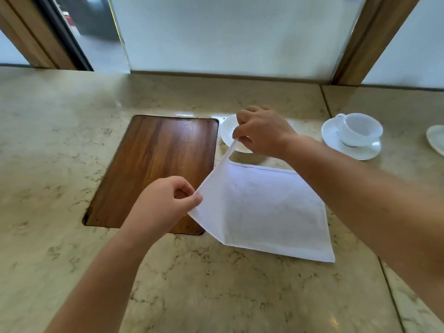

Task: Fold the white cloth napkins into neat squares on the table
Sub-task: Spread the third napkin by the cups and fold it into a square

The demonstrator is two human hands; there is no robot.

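Note:
A white cloth napkin lies partly on the marble table, right of centre. Its left side is lifted off the surface. My left hand pinches the near left corner between thumb and forefinger. My right hand pinches the far left corner, held higher above the table. The raised edge runs taut between the two hands. The napkin's right part rests flat, partly under my right forearm.
A wooden inset panel sits in the tabletop to the left of the napkin. A small white saucer lies behind my right hand. A white cup on a saucer stands at the right, another dish at the edge. Frosted glass lines the back.

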